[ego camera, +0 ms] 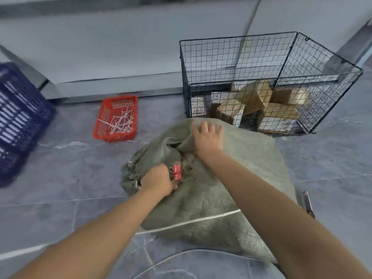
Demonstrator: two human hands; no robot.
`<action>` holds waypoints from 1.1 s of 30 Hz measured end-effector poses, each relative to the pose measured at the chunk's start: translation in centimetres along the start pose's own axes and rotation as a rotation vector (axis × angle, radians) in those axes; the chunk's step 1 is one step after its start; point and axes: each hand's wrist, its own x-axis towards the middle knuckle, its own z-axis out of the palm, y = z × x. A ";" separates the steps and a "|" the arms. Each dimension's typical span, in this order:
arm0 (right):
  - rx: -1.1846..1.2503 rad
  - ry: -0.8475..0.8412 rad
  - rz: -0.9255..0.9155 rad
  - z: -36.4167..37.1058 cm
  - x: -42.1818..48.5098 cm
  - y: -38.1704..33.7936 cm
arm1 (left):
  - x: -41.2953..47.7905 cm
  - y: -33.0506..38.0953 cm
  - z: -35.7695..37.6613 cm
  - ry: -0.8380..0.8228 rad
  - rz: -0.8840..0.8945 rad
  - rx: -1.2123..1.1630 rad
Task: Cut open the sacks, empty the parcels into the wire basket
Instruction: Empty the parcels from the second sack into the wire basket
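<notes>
A full grey-green woven sack [231,190] lies on the tiled floor in front of me, its gathered mouth pointing left. A red tag [177,172] hangs at the neck. My left hand [158,181] is closed around the bunched neck just left of the tag. My right hand [208,137] lies flat with fingers spread on the sack's upper fold. Behind the sack stands a black wire basket [231,57] holding several brown cardboard parcels [259,97].
A small red plastic basket [104,125] with several cut white ties sits to the left. A blue crate [18,117] stands at the far left. A cutter-like tool [309,204] lies on the floor right of the sack. A grey wall runs behind.
</notes>
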 end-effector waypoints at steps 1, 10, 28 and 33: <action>-0.034 0.027 0.014 -0.2 0.2 -0.1 | 0.2 -0.1 -0.1 0.008 0.013 0.008; 0.301 0.155 0.125 -4.1 -0.7 3.7 | -0.3 2.8 -6.0 0.499 0.116 -0.423; 0.902 0.088 0.631 -36.3 -12.1 16.5 | -13.9 17.5 -40.1 0.434 0.186 -0.504; 1.011 0.142 0.623 -45.3 -12.2 18.5 | -16.8 19.7 -47.8 0.411 0.208 -0.386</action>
